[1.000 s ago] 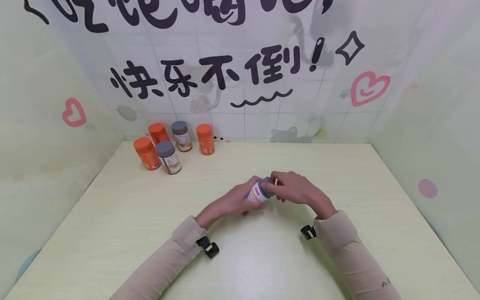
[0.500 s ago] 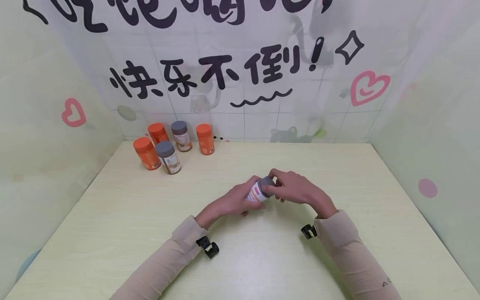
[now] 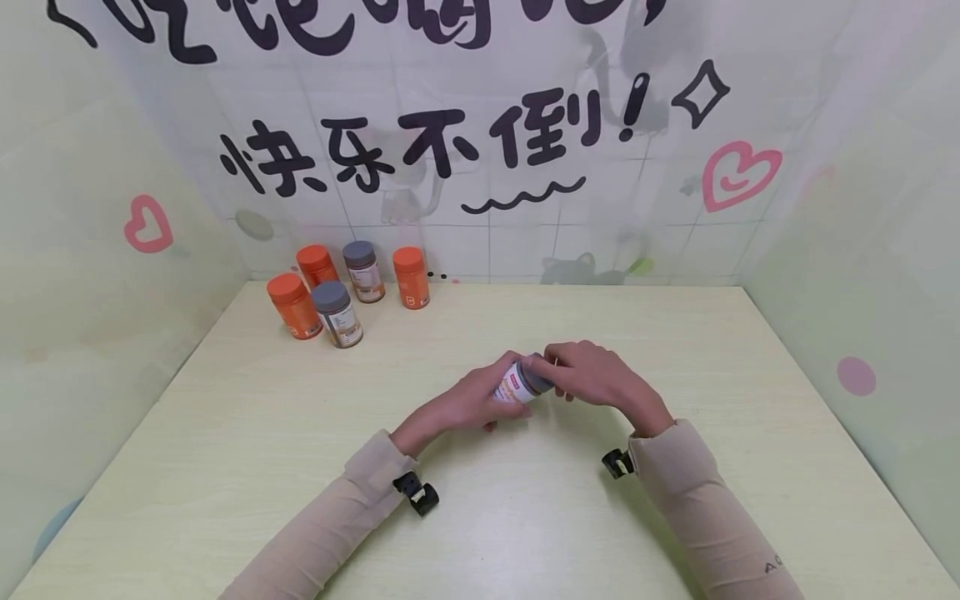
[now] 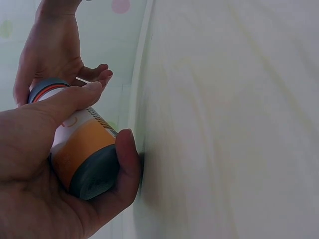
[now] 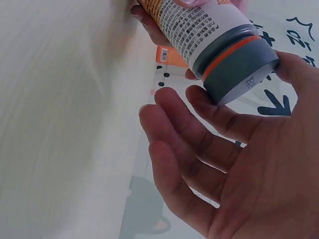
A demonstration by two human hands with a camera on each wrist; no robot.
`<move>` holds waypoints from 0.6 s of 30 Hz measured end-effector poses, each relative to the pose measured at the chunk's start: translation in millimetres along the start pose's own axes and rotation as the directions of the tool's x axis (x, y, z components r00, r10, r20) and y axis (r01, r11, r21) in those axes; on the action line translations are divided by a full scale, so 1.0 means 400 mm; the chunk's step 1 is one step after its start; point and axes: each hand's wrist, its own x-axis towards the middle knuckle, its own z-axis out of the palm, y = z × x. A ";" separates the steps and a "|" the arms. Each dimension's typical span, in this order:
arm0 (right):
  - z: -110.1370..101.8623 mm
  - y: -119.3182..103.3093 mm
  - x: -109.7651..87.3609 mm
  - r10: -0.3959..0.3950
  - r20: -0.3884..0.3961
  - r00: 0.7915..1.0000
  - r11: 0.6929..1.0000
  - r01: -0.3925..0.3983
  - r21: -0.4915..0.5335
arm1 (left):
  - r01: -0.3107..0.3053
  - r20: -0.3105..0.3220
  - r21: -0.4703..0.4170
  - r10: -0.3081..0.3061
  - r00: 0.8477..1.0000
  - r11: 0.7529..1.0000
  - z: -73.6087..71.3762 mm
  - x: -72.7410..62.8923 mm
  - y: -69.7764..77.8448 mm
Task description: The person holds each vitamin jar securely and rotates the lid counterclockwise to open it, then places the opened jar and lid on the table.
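A supplement bottle (image 3: 512, 387) with a white and orange label is held tilted above the table, its grey lid (image 5: 241, 70) toward the right. My left hand (image 3: 478, 400) grips the bottle's body; in the left wrist view its thumb lies along the label and a finger curls round the dark base (image 4: 97, 172). My right hand (image 3: 594, 373) pinches the lid between thumb and index finger, while the other fingers hang curved below, off the bottle. An orange ring (image 5: 230, 54) shows at the lid's lower edge in the right wrist view.
At the back left of the table (image 3: 480, 533) stand several more bottles: orange ones (image 3: 295, 308), one of them (image 3: 412, 280) slightly apart, and grey-lidded ones (image 3: 339, 317). A printed back wall (image 3: 465, 242) and side walls enclose the table. Each sleeve carries a black strap mount (image 3: 417, 495).
The right thumb and fingers have shifted round the lid, the thumb sliding down it and then back up to its upper side. The left hand and the bottle's body stay in place.
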 end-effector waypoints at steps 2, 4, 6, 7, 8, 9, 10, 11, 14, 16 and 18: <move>0.000 0.000 0.000 -0.009 0.005 1.000 1.000 0.009 0.011 | -0.001 0.000 0.001 0.001 1.000 1.000 0.000 0.000 -0.002; 0.000 -0.001 0.000 -0.017 0.009 1.000 1.000 0.017 0.024 | 0.000 0.000 0.002 0.000 1.000 1.000 0.001 0.001 -0.004; 0.000 -0.002 -0.001 -0.022 0.014 1.000 0.999 0.022 0.037 | 0.002 -0.001 0.002 -0.002 1.000 1.000 0.001 0.001 -0.004; 0.000 -0.002 -0.001 -0.025 0.017 1.000 0.999 0.024 0.043 | 0.002 -0.001 0.002 -0.002 1.000 1.000 0.000 0.001 -0.003; -0.001 -0.003 -0.002 -0.027 0.018 0.999 0.998 0.026 0.049 | 0.001 -0.001 0.000 -0.001 1.000 1.000 0.000 0.001 -0.002; -0.002 -0.003 -0.002 -0.027 0.020 0.999 0.998 0.026 0.053 | 0.001 0.000 -0.001 -0.001 1.000 1.000 0.000 0.001 -0.001; -0.002 -0.003 -0.002 -0.028 0.022 0.999 0.998 0.026 0.057 | 0.000 0.000 -0.003 0.000 1.000 1.000 0.000 0.001 -0.001; -0.003 -0.003 -0.003 -0.027 0.023 0.999 0.998 0.026 0.062 | 0.001 0.001 -0.004 -0.001 1.000 1.000 0.000 0.001 0.000; -0.005 -0.004 -0.004 -0.029 0.028 0.999 0.997 0.027 0.071 | 0.002 0.003 -0.007 -0.002 1.000 1.000 0.000 0.001 0.001; -0.007 -0.004 -0.005 -0.034 0.031 0.999 0.997 0.032 0.071 | 0.005 0.003 -0.007 -0.005 1.000 1.000 0.000 0.000 0.002; -0.008 -0.005 -0.006 -0.032 0.030 0.999 0.997 0.030 0.071 | 0.011 0.002 -0.006 -0.011 1.000 1.000 0.001 0.000 0.002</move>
